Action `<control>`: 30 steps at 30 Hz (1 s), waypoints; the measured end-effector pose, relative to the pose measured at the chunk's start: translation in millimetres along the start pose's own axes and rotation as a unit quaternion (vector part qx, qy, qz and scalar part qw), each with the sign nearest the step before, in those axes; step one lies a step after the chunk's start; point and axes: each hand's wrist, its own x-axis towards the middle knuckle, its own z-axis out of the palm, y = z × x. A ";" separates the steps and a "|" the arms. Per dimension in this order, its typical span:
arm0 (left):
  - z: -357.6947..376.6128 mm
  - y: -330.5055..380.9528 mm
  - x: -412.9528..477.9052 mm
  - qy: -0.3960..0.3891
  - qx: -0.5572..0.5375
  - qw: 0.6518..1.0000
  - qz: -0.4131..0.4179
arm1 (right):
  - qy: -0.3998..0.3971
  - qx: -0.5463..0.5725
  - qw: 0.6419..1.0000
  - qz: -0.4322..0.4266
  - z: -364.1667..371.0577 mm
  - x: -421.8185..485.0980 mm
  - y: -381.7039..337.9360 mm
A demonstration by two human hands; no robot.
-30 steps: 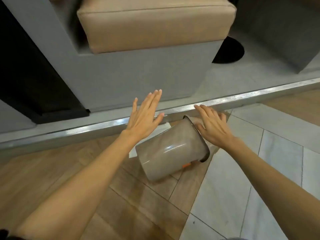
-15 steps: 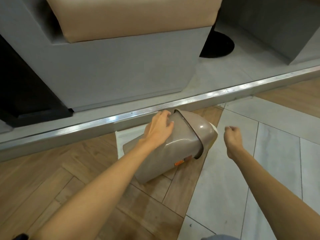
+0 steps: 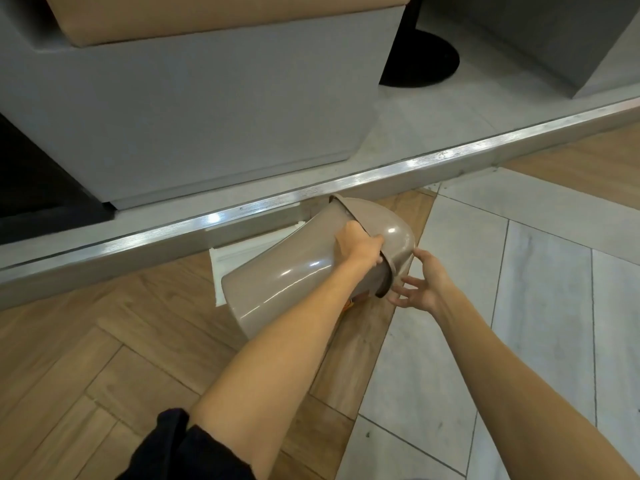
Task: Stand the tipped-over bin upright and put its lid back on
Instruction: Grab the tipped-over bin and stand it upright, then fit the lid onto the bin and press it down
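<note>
Head view, bin: the bin (image 3: 294, 278) is lying tilted in the middle of the frame, base toward lower left, mouth toward upper right, where wood flooring is meeting pale tile.
Head view, lid: the domed lid (image 3: 388, 233) is sitting at the bin's mouth, right of centre, looking skewed rather than seated; a dark gap is showing along the rim.
Head view, left hand: the left hand (image 3: 360, 247) is reaching from lower left over the bin's wall and curling its fingers around the rim where lid and bin are meeting, probably to get a grip for tipping the bin up.
Head view, right hand: the right hand (image 3: 420, 285) is hovering spread and loose just right of the mouth, fingertips near the lid's lower edge; contact is hard to confirm. It is likely waiting there to catch or steady the lid.
Head view, contents: the inside is staying hidden behind the lid, so I cannot tell what the bin is holding; something orange (image 3: 349, 304) is peeking out beneath it.
Head view, paper: a white sheet (image 3: 235, 251) is lying under the bin, left of centre, against the metal step edge (image 3: 207, 220).
Head view, surroundings: a grey seat base (image 3: 190, 116) is filling the upper left.
</note>
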 end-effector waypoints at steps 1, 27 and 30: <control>0.4 -0.6 -1.3 -0.005 -0.013 1.000 -0.006 | -0.007 0.010 1.000 0.009 -1.0 1.5 0.2; -170.5 -51.1 -88.3 0.045 -0.281 0.958 0.022 | -0.147 -0.280 0.948 -0.031 44.3 -99.2 -54.5; -188.1 -73.7 -94.9 0.053 -0.310 0.949 -0.011 | -0.158 -0.338 0.925 -0.067 62.6 -124.8 -42.0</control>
